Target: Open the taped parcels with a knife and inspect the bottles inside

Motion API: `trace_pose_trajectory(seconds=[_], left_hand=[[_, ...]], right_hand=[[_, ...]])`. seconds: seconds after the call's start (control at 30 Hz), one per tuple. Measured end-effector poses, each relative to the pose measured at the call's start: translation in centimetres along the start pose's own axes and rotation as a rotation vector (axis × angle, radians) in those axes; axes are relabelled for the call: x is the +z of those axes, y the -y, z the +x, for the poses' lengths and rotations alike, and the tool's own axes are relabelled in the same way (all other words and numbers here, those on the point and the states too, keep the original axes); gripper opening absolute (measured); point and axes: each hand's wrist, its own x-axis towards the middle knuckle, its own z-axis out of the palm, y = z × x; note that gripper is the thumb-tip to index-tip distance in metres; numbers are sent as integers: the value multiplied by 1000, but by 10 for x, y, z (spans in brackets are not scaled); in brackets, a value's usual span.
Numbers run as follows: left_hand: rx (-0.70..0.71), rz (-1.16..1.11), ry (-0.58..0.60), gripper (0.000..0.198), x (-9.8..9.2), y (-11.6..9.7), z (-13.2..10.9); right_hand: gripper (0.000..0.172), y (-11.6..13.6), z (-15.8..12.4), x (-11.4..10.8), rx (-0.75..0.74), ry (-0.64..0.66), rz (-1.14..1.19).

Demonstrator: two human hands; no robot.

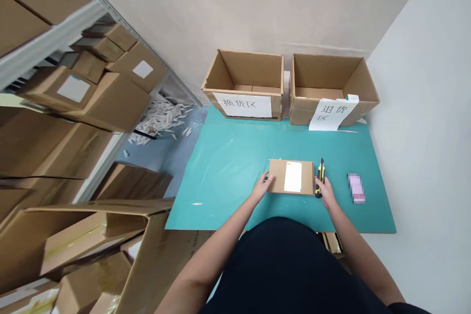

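Note:
A flat brown cardboard box (276,176) with a white label (293,177) lies near the front of the green table in the head view. At its left edge, my left hand (262,186) grips the side, with the thumb near the top face. My right hand (326,191) is closed around a yellow and black utility knife (321,172) beside the box's right edge. The knife's tip points away from me. Some right fingertips reach the box edge; their exact contact is partly hidden.
Two open cartons with handwritten paper signs, a left carton (245,71) and a right carton (327,73), stand at the table's (228,157) back. A blurred pink item (356,188) lies at right. Shelves of boxes (121,93) and a large carton (147,255) of parcels fill the left.

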Motion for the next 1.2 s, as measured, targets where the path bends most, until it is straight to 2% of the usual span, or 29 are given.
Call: trace_pose_trajectory(seconds=[0.1, 0.23, 0.37, 0.47, 0.57, 0.7, 0.83, 0.93, 1.07, 1.2], left_hand=[[-45, -5, 28, 79, 0, -10, 8], [-141, -95, 65, 69, 6, -34, 17], [-67, -107, 40, 69, 6, -46, 13], [47, -125, -12, 66, -2, -38, 0], [109, -107, -26, 62, -9, -18, -18], [39, -49, -2, 64, -7, 13, -42], [35, -17, 37, 81, 2, 33, -53], [112, -42, 50, 78, 8, 35, -49], [186, -79, 14, 71, 13, 25, -37], [152, -98, -11, 72, 17, 20, -37]], right_hand=[[50, -1, 10, 2, 31, -24, 77], [49, 10, 27, 10, 70, -23, 168], [49, 21, 25, 10, 36, 4, 212], [46, 22, 8, 0, 14, 40, 257], [45, 13, -16, -11, 2, 37, 252], [47, -9, -44, -22, 28, 10, 157], [45, -31, -62, -29, 59, 28, 67], [43, -36, -63, -29, 29, 33, 5], [42, -29, -46, -24, -36, 26, -76], [43, -12, -30, -26, -91, -37, -250]])
